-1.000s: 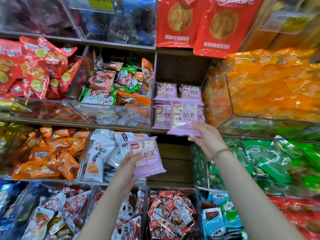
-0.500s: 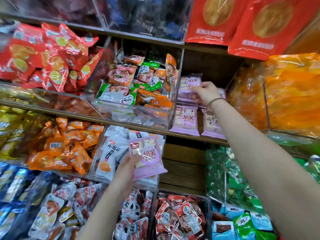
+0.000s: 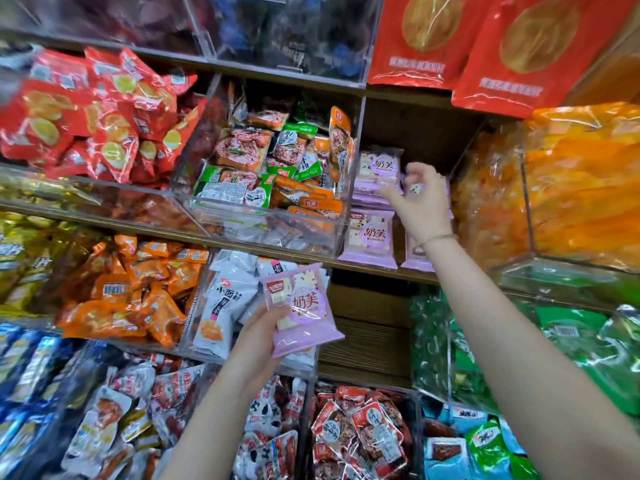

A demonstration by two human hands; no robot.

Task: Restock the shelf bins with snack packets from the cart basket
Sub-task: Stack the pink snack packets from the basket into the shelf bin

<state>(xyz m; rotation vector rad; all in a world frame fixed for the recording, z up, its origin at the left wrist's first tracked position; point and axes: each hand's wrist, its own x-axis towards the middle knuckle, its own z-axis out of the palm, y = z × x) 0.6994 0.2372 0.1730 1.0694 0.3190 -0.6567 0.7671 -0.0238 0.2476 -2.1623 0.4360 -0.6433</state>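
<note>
My left hand [image 3: 266,332] grips a pale purple snack packet [image 3: 304,306] in front of the lower middle shelf. My right hand [image 3: 420,199] is raised at the shelf slot holding the same purple packets [image 3: 369,237], fingers spread, touching the upper stacked purple packet [image 3: 381,168] without holding anything. Two purple packets stand at the slot's front edge; others lie stacked behind them. The cart basket is out of view.
A clear bin of green and orange packets [image 3: 263,188] sits left of the slot, and an orange-packet bin [image 3: 571,181] on its right. Red packets [image 3: 90,112] fill the far left. A white-packet bin [image 3: 225,299] is behind my left hand. Green packets [image 3: 568,351] lie lower right.
My right hand carried a purple packet up into the shelf slot, set it on the stack and let go. My left hand kept its packet almost still. The view shifted right and up.
</note>
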